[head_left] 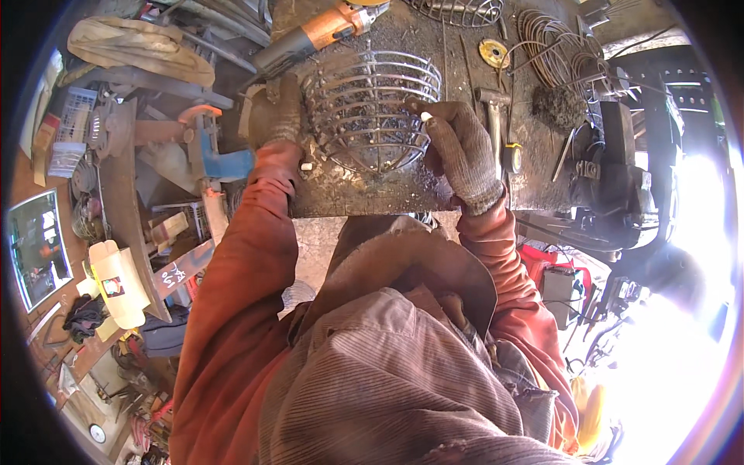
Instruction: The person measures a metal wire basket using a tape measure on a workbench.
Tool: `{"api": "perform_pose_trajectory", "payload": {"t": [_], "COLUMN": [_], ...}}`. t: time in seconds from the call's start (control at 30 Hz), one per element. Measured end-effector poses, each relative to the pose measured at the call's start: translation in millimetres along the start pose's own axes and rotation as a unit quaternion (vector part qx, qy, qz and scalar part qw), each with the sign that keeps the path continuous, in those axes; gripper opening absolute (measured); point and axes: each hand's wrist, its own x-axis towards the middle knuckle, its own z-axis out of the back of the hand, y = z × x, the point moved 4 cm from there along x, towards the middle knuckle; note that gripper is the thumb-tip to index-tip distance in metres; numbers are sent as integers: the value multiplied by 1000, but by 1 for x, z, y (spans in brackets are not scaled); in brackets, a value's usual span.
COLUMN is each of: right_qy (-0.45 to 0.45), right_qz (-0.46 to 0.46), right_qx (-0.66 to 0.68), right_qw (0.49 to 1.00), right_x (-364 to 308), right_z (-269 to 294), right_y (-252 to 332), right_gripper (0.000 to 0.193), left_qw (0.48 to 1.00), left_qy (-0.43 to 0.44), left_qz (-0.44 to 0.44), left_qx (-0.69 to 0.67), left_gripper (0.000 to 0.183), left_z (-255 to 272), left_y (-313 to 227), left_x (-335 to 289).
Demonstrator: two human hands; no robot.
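A round cage of bent metal rods point(378, 110) rests on the dark, worn workbench point(333, 200) in front of me. My right hand point(465, 151), in a grey-brown knit glove, is at the cage's right side. Its fingers are bent together around a small white stick point(425, 116) that looks like chalk. My left hand point(275, 115), in a dirty glove, is just left of the cage at the bench's left edge; its fingers are mostly hidden, and I cannot tell whether they grip anything. A short white piece point(307, 166) lies near my left wrist.
An orange angle grinder point(322, 35) lies beyond the cage. Right of it are a yellow disc point(494, 53), a hammer point(494, 116), a tape measure point(512, 157) and coiled wire point(546, 46). A blue clamp-like tool point(225, 159) stands left of the bench.
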Motion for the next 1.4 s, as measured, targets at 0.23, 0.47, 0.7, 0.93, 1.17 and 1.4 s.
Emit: {"api": "perform_pose_trajectory", "payload": {"t": [0.23, 0.47, 0.7, 0.93, 1.17, 1.4], "right_qy": [6, -5, 6, 23, 28, 15], "right_qz": [-12, 18, 0, 17, -12, -17], "right_qx": [13, -64, -85, -117, -106, -63], "right_qw": [1000, 998, 996, 993, 994, 998], "right_x": [4, -7, -10, -7, -7, -20], "right_z": [3, 8, 4, 4, 6, 12], "right_y": [-8, 13, 8, 1, -1, 6], "right_gripper": [25, 26, 26, 26, 25, 23], "left_qw": [1000, 1000, 999, 998, 999, 999], "left_qy": [-19, -15, 7, -31, 11, -3], "left_qz": [4, 11, 15, -2, 24, 8], "left_qx": [-5, -5, -44, -53, -22, -45], "left_gripper": [94, 96, 95, 97, 92, 97], "left_z": [-1, -8, 8, 6, 6, 7], "left_y": [1, 17, -11, -6, -5, -5], "left_x": [-3, 6, -15, -12, -8, -12]}}
